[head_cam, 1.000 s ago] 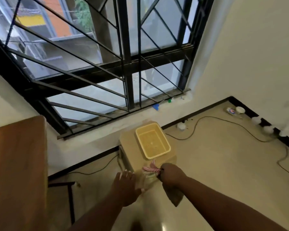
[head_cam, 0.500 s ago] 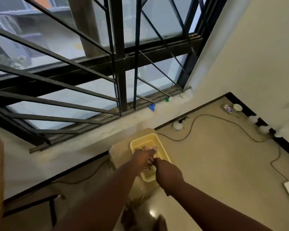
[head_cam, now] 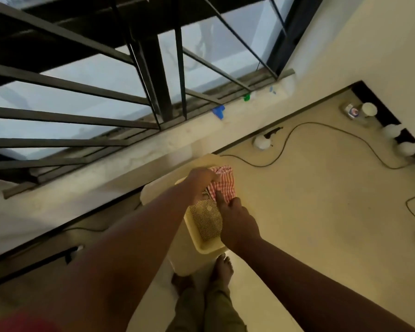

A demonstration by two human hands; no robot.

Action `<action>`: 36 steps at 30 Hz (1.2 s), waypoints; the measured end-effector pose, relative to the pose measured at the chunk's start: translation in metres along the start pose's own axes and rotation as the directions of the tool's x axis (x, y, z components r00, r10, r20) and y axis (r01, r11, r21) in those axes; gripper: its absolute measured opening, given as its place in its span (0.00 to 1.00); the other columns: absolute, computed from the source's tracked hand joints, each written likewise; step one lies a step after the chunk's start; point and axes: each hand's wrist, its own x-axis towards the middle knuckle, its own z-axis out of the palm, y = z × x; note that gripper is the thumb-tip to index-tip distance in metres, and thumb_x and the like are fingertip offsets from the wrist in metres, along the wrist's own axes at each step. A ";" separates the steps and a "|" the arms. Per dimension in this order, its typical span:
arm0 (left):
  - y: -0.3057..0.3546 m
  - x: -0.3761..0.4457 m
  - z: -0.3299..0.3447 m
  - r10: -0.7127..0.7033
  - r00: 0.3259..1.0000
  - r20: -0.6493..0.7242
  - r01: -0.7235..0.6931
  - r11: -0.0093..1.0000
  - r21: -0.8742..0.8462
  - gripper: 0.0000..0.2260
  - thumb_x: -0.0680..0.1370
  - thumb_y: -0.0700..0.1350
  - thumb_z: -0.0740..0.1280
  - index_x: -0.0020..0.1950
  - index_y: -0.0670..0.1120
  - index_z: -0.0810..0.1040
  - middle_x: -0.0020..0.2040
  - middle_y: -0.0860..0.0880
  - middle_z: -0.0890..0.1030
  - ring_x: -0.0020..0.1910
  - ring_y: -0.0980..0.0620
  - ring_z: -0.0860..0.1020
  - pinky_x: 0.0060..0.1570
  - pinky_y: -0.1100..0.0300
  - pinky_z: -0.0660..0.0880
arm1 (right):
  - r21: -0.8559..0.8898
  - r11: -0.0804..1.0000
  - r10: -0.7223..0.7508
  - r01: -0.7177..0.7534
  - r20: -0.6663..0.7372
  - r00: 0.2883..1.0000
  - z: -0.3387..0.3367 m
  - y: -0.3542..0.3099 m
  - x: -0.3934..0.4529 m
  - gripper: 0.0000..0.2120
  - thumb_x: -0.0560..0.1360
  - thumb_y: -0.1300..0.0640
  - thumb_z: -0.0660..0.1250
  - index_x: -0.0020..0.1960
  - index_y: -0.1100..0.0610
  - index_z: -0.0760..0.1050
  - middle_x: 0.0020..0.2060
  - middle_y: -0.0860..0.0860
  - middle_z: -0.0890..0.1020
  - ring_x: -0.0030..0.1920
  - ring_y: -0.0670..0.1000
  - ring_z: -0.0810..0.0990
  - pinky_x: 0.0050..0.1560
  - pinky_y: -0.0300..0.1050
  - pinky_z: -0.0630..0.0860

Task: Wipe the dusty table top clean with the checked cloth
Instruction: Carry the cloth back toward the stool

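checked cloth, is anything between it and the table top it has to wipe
Yes: the yellow tray sits on the small table, and the checked cloth, held by both hands, lies over the tray's far end.

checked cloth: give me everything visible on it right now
The checked cloth is red-and-white checked fabric, soft and bunched into a crumpled heap, not spread flat. It lies at the far end of the yellow perforated tray, partly over its far rim, atop the small pale table. The left hand rests on its left side, fingers curled into the folds. The right hand reaches from the near side, a finger pressing on its near edge. Its full size and underside are hidden.
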 end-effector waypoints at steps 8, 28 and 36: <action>-0.027 0.061 -0.026 0.226 0.973 -0.038 -0.079 0.486 0.871 0.14 0.78 0.47 0.63 0.62 0.44 0.77 0.58 0.43 0.79 0.53 0.45 0.77 0.50 0.56 0.74 | 0.207 0.978 0.015 -0.017 0.011 1.000 0.061 -0.021 0.022 0.24 0.78 0.53 0.63 0.72 0.53 0.62 0.62 0.54 0.70 0.60 0.56 0.74 0.53 0.51 0.75; -0.090 -0.017 -0.066 0.584 0.756 0.297 -0.240 -0.174 0.955 0.22 0.79 0.54 0.60 0.70 0.47 0.68 0.69 0.46 0.72 0.67 0.45 0.69 0.65 0.47 0.66 | -0.083 0.990 -0.097 0.112 0.168 0.981 0.049 -0.024 0.017 0.33 0.73 0.49 0.68 0.74 0.48 0.59 0.62 0.52 0.73 0.59 0.56 0.74 0.55 0.54 0.73; -0.133 -0.094 -0.097 0.457 0.879 0.134 -0.071 -0.152 0.986 0.33 0.81 0.61 0.48 0.78 0.44 0.39 0.78 0.42 0.39 0.76 0.42 0.36 0.71 0.45 0.32 | -0.112 0.985 -0.121 0.134 0.114 0.986 0.013 -0.057 -0.047 0.30 0.77 0.52 0.63 0.75 0.54 0.56 0.68 0.55 0.69 0.65 0.57 0.68 0.64 0.55 0.66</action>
